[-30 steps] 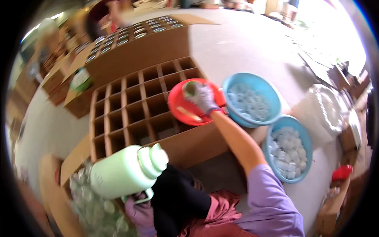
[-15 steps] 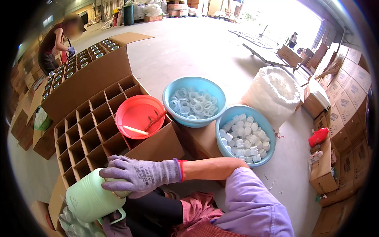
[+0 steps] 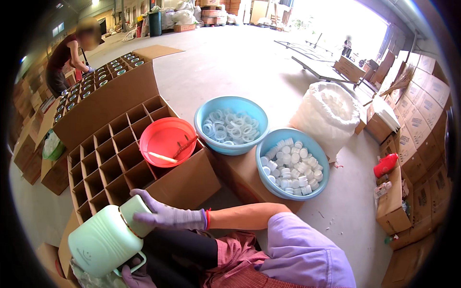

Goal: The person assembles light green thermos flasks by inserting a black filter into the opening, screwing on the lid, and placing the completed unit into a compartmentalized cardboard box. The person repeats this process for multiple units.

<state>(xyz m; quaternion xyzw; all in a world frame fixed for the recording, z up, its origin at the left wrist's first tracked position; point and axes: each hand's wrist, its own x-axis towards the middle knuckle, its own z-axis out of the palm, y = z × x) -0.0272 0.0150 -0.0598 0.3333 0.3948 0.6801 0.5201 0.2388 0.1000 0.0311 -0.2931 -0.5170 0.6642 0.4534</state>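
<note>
A mint-green thermos jug [image 3: 103,242] with a looped handle lies tilted over my lap, its top pointing up and right. My right hand [image 3: 165,214], in a grey-purple knit glove, grips the green cup-shaped lid [image 3: 133,216] on its neck, fingers bent over the lid's end and side. A thin gold-coloured ring shows at the seam between lid and body. Low in the view, my left hand [image 3: 138,274], in a darker glove, is closed at the jug's handle [image 3: 139,263]; part of its fingers is hidden behind the jug.
Ahead stands a carton with cardboard dividers [image 3: 115,144]. A red basin [image 3: 165,134] with a brush-like tool rests on it. Beside it are blue basins of translucent rings [image 3: 233,126] and white stoppers [image 3: 293,168], then a white sack [image 3: 326,115]. A person [image 3: 72,57] works at another filled carton.
The jug has shifted left, and its green lid now shows on the neck. My right hand has turned from lying across the neck to gripping the lid. More of my left hand shows.
</note>
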